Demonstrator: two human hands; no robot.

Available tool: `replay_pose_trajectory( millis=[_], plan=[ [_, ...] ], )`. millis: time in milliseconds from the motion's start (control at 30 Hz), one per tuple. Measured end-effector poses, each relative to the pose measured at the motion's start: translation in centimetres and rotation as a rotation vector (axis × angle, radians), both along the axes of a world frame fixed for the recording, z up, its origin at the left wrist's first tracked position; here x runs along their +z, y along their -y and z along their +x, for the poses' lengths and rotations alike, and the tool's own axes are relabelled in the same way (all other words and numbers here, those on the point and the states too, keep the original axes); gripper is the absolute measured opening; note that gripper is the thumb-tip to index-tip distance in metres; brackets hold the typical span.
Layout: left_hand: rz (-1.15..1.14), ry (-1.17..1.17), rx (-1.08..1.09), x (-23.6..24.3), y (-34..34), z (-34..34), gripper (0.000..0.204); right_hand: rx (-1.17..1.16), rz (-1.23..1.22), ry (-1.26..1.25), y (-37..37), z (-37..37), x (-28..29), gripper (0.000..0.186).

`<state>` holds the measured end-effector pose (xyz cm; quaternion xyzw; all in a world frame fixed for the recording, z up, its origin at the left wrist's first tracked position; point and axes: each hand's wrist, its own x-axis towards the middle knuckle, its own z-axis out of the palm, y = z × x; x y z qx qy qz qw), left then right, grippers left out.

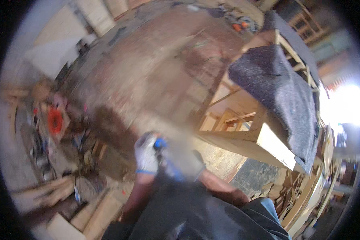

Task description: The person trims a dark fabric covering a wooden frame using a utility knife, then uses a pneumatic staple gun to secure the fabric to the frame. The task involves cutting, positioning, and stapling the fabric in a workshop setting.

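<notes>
My left hand [147,154], in a whitish work glove with a blue cuff, is in front of my body at the lower middle. Its fingers are closed around a dark tool with a round blue end [161,143]; the tool's kind is too blurred to tell. Close to its right is my right hand [194,160], smeared by motion into a pale grey patch, so its fingers cannot be made out. To the right of both hands stands a wooden furniture frame [248,136] with open compartments. Dark grey felt-like cloth [278,76] drapes over its top and side.
Scrap boards [90,214] lie at the lower left, near a cluttered heap with a red-orange ring-shaped thing [55,121]. Wood offcuts [298,198] are piled at the lower right. Pale panels [56,44] lean at the far left. Orange items [239,26] lie beyond the worn reddish floor [148,68].
</notes>
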<state>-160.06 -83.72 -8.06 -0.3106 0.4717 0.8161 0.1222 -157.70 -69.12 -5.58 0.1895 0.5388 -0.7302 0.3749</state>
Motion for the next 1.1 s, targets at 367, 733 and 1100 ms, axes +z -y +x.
replay_pose_trajectory(
  millis=[367, 733, 1100],
  plan=[
    [0.065, -0.118, -0.377, -7.7, -3.5, -19.0, 0.034, -0.214, 0.186, 0.014, -4.9, -14.1, -0.1, 0.029],
    [0.108, 0.242, -0.597, -11.2, -14.5, -38.4, 0.028, -0.659, 0.259, -0.108, -14.0, -27.0, -1.3, 0.021],
    [0.191, 0.049, -0.999, -24.0, -24.4, -59.2, 0.032, -0.911, 0.597, -0.242, -21.6, -44.4, -6.0, 0.036]
  ],
)
